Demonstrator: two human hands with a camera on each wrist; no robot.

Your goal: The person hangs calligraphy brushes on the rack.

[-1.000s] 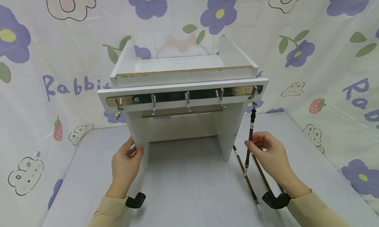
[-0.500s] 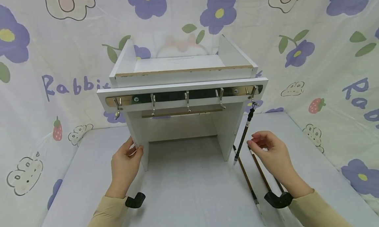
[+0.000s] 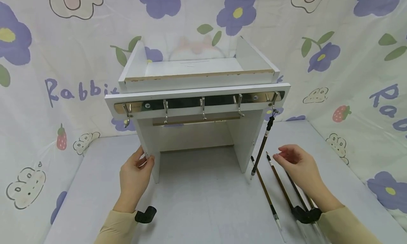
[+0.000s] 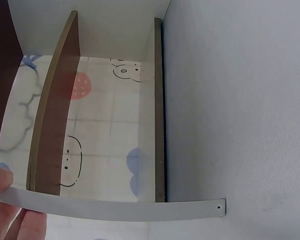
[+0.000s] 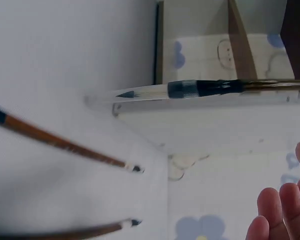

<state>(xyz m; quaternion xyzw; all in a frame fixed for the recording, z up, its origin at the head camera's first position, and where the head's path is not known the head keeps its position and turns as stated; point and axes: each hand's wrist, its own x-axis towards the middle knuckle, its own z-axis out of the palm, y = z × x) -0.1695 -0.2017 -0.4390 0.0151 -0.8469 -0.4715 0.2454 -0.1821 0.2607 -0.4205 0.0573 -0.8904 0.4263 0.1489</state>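
Observation:
A white wooden shelf (image 3: pixel 152 84) stands on the table, with a metal hook rail (image 3: pixel 186 103) along its front board. My left hand (image 3: pixel 136 176) pinches the edge of the shelf's left side panel (image 4: pixel 125 211) between thumb and fingers. From the rightmost hook (image 3: pixel 274 99) a dark calligraphy brush (image 3: pixel 262 146) hangs by its loop, slanting down to the left. Its clear-capped tip (image 5: pixel 140 93) shows in the right wrist view. My right hand (image 3: pixel 299 171) holds nothing; its fingers are loosely bent, a little right of the hanging brush.
Several more brushes lie on the table at the right, among them a brown one (image 3: pixel 265 191) by the shelf's right panel and another (image 3: pixel 279 182) beside my right hand. A patterned cloth (image 3: pixel 318 106) hangs behind. The remaining hooks (image 3: pixel 202 108) carry nothing.
My right hand has let go of the hanging brush and moved right. The brush has swung left toward the shelf's right panel. My left hand keeps its grip.

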